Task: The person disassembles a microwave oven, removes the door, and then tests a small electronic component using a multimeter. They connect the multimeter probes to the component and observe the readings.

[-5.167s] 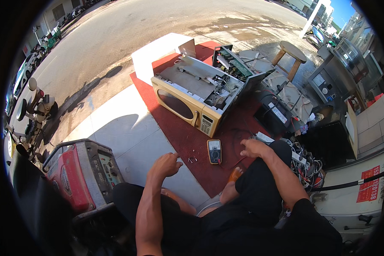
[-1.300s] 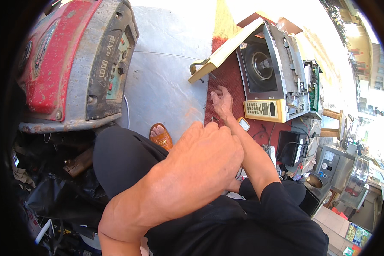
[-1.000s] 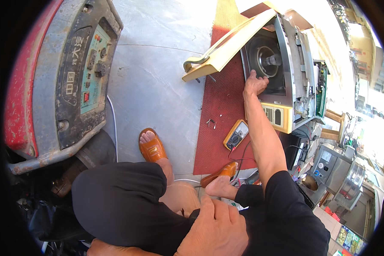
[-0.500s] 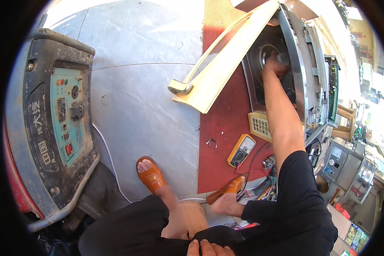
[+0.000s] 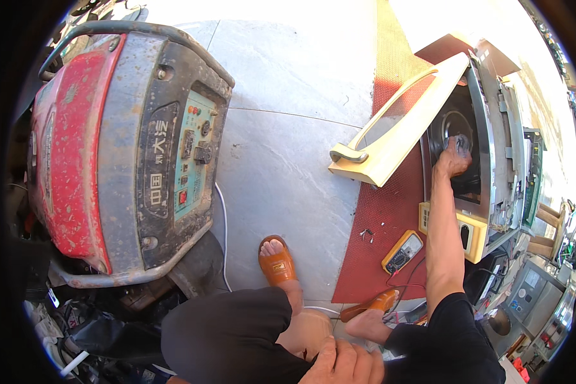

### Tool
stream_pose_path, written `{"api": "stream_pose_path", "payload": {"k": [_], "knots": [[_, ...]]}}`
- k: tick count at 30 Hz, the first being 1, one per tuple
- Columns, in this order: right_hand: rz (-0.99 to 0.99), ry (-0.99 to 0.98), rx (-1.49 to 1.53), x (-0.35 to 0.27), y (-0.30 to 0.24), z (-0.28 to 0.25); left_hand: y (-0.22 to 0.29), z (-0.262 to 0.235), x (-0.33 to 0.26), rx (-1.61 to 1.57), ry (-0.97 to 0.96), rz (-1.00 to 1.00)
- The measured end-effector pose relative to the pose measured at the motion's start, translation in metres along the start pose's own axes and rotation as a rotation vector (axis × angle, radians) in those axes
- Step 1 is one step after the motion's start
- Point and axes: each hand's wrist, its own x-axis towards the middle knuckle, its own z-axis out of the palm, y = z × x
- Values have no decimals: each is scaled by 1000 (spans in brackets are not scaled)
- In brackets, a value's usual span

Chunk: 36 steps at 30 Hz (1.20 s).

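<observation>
My right hand reaches into the cavity of a cream microwave oven that lies on a red mat. Its fingers curl around a round part on the cavity's inner face; whether they grip it I cannot tell. The oven's cream door hangs open to the left of my arm. My left hand rests on my knee at the bottom edge and holds nothing. A yellow multimeter with its leads lies on the mat beside my right forearm.
A big red and grey generator stands on the left, on grey paving. My feet wear orange sandals. Small screws lie on the mat. More appliances and clutter crowd the right edge.
My head turned from the street view down to my lap and the generator. My right hand moved from the mat up into the oven's cavity; my left hand dropped onto my knee.
</observation>
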Motion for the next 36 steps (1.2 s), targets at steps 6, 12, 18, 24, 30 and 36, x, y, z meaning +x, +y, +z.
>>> {"api": "stream_pose_path", "payload": {"k": [6, 12, 18, 24, 30, 36], "knots": [[-74, -311, 140, -147, 11, -110, 12, 11, -16, 94, 191, -24], [-26, -798, 255, -284, -9, -190, 19, 28, -28, 44, 359, -33], [-146, -1083, 322, -377, -59, -169, 16, 24, -35, 43, 441, 17], [-391, -1116, 384, -433, -122, -82, 8, 9, -35, 11, 397, -39], [-477, -1221, 390, -455, -136, -30, -11, 3, -24, -52, 393, -70], [-622, -1183, 405, -423, -143, -84, -14, -5, -23, -168, 338, -129]]}}
